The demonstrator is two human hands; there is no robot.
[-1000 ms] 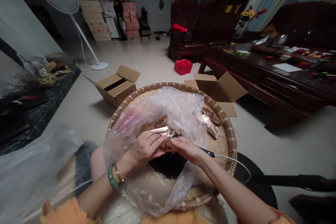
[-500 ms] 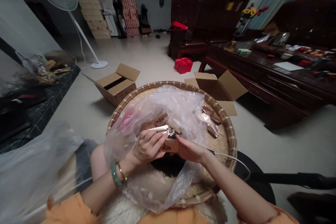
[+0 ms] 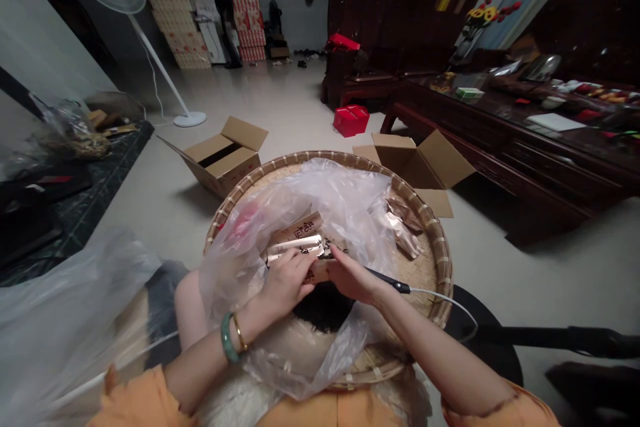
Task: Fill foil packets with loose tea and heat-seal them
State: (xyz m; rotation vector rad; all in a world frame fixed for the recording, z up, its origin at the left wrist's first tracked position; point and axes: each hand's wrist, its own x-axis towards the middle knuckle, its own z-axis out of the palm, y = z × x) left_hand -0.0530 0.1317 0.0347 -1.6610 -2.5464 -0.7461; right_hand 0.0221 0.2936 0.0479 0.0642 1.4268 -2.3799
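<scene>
A small tan packet with dark writing [image 3: 317, 272] is held low between my two hands, over the loose dark leaves [image 3: 324, 312]. Closed fingers of my left hand [image 3: 287, 280] grip its left side. My right hand [image 3: 353, 277] cups the right end, thumb uppermost. Behind it lie a shiny-edged packet [image 3: 295, 248] and another printed packet [image 3: 299, 228], with dark bits scattered beside them. All rest within a crumpled clear plastic bag [image 3: 345, 193] on a round woven bamboo tray [image 3: 444, 260]. A black handle with a white cord [image 3: 393, 280] passes by my right wrist.
Crumpled copper foil packets [image 3: 405, 233] lie at the tray's right. Beyond the rim stand open cardboard boxes, one left [image 3: 220, 153] and one right [image 3: 425, 160]. A red box [image 3: 351, 120], a standing fan [image 3: 190, 119] and a dark wooden table [image 3: 480, 120] are farther off.
The shiny-edged packet behind my left hand shows more of its length now. My left hand has lowered slightly, and my right thumb has shifted up and left along the held packet.
</scene>
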